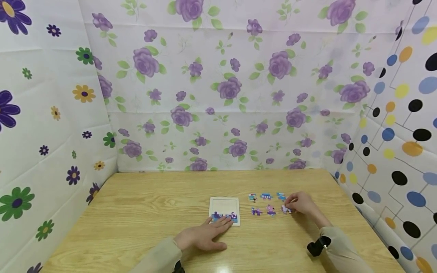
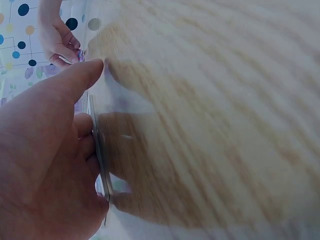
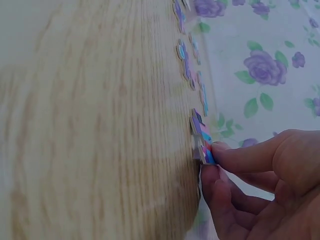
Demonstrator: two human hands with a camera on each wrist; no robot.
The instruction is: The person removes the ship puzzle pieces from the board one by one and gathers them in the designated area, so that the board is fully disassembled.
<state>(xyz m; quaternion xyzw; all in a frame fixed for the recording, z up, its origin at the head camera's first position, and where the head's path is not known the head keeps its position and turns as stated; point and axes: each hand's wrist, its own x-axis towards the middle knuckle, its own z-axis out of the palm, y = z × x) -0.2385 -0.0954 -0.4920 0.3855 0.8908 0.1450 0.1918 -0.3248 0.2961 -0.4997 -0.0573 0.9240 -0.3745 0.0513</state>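
Note:
A white puzzle tray (image 1: 224, 206) lies on the wooden table (image 1: 143, 212), with a few coloured pieces (image 1: 223, 217) set along its near row. My left hand (image 1: 223, 223) lies flat, its straight fingers pressing on the tray's near edge. In the left wrist view, the left hand (image 2: 85, 131) lies against the tray's edge (image 2: 100, 155). To the right, my right hand (image 1: 289, 207) pinches a purple and blue puzzle piece (image 1: 285, 209) that touches the table. In the right wrist view, the fingertips (image 3: 220, 150) hold the piece (image 3: 200, 131) by its corner.
Several loose puzzle pieces (image 1: 265, 196) lie in two rows between the tray and my right hand, and they also show as loose pieces (image 3: 184, 60) in the right wrist view. Flower-print walls (image 1: 218, 94) enclose the table at back and left, and a dotted wall (image 1: 403, 151) at right.

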